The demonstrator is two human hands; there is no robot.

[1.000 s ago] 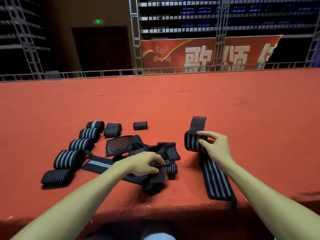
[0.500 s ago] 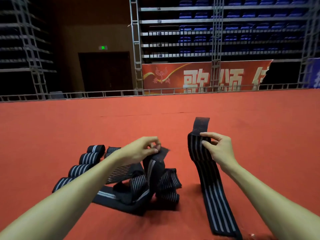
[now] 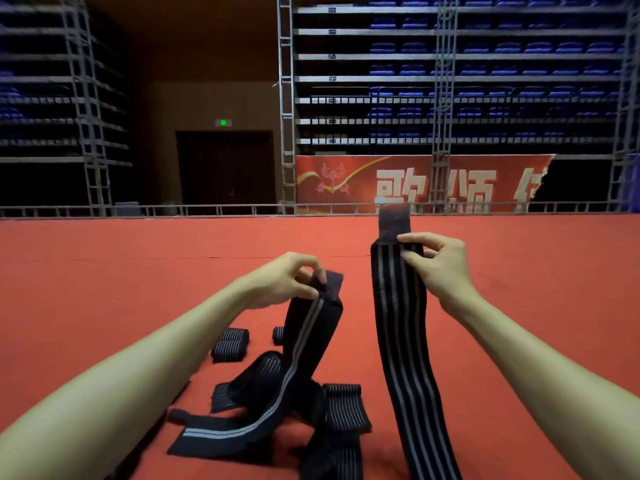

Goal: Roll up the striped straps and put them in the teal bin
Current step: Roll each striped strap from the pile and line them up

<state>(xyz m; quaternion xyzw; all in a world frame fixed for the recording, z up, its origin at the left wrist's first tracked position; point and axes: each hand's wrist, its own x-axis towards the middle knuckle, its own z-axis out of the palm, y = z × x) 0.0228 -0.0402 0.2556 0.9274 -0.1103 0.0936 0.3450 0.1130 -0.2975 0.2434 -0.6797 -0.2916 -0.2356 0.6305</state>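
Observation:
My right hand (image 3: 438, 268) pinches the top of a long black strap with grey stripes (image 3: 403, 344), held up so it hangs down to the red surface; its plain dark end sticks up above my fingers. My left hand (image 3: 289, 280) pinches the end of a second striped strap (image 3: 310, 336), lifted out of a tangled heap of loose straps (image 3: 332, 410) below. Rolled straps (image 3: 230, 344) lie behind my left forearm, and one more small roll (image 3: 278, 335) sits just left of the lifted strap. No teal bin shows in this view.
A wide red carpeted surface (image 3: 138, 289) runs out to a metal rail (image 3: 207, 210) at the back. Beyond it stand scaffold towers, a red banner (image 3: 415, 183), a dark doorway and tiers of blue seats.
Both hands rose, lifting their straps off the surface. The right strap has unrolled and hangs long. The view tilted up, so most rolled straps at left are hidden.

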